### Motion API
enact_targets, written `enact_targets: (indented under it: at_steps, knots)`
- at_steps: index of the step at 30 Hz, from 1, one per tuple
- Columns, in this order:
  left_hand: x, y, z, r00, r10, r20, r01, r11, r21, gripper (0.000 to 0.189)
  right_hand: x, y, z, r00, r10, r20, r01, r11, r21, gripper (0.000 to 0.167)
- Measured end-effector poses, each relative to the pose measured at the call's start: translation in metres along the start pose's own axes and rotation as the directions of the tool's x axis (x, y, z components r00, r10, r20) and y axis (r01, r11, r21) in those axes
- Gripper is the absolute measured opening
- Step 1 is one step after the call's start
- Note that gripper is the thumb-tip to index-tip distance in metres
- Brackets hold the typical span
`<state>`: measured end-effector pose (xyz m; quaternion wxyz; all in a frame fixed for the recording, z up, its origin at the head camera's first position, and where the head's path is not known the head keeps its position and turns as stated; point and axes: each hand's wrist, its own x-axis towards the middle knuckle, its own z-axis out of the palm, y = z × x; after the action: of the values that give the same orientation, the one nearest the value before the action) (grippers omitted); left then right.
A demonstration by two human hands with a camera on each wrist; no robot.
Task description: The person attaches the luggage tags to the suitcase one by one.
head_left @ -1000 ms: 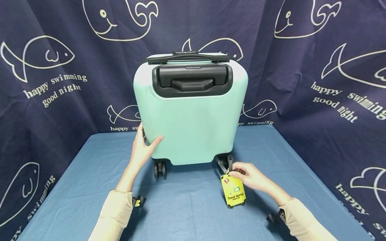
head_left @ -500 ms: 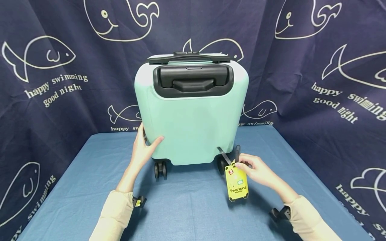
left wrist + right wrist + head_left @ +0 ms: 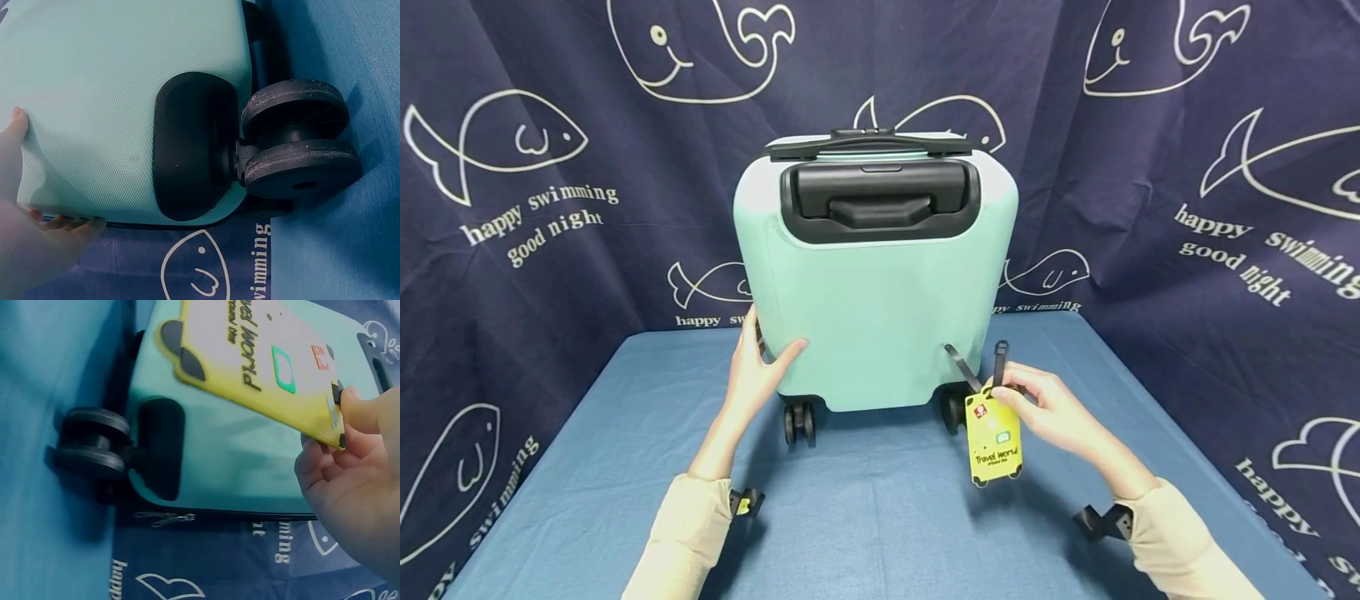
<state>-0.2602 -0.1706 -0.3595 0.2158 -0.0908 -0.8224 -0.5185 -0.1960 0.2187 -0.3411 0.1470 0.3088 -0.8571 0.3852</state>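
A mint-green suitcase (image 3: pixel 872 317) stands upright on its black wheels. My left hand (image 3: pixel 751 367) holds its lower left side, thumb on the broad face and fingers round the edge; in the left wrist view the fingers (image 3: pixel 65 230) curl at the side near a double wheel (image 3: pixel 300 137). My right hand (image 3: pixel 1048 408) pinches the top of a yellow luggage tag (image 3: pixel 994 437) marked "Travel World". From the tag's top the two ends of a black strap (image 3: pixel 1000 362) stick up, apart. The tag hangs in front of the suitcase's lower right corner, over the right wheel (image 3: pixel 953 408).
A blue cloth (image 3: pixel 880 525) covers the table. Dark blue curtains (image 3: pixel 550 275) with white fish drawings and lettering hang behind and on both sides. On top of the suitcase is a black carry handle (image 3: pixel 868 146), with a recessed pull handle (image 3: pixel 880 200) below it.
My right hand has lifted the luggage tag up and slightly right, off the wheel area, with the strap ends now higher against the suitcase. The left hand and the suitcase have stayed still.
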Motion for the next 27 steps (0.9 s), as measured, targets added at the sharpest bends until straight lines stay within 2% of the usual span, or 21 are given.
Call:
enact_targets:
  at_steps: [6, 14, 21, 27]
  knots:
    - [-0.001, 0.000, 0.000, 1.000, -0.005, 0.000, 0.005, 1.000, 0.000, 0.092, 0.006, -0.006, -0.004, 0.995, -0.078, -0.069, 0.074, 0.996, -0.053, 0.019]
    - [0.000, 0.000, 0.000, 1.000, -0.007, -0.003, 0.007, 1.000, 0.003, 0.091, 0.014, -0.016, -0.014, 0.987, -0.108, -0.122, 0.102, 0.993, -0.060, 0.019]
    - [0.000, -0.002, 0.000, 1.000, -0.006, -0.010, 0.006, 1.000, 0.006, 0.091, 0.022, -0.028, -0.026, 0.965, -0.168, -0.201, 0.161, 0.986, -0.052, 0.019]
    - [-0.002, 0.001, 0.000, 1.000, -0.016, 0.007, 0.016, 1.000, 0.009, 0.090, 0.028, -0.035, -0.034, 0.953, -0.208, -0.218, 0.199, 0.978, -0.063, 0.017]
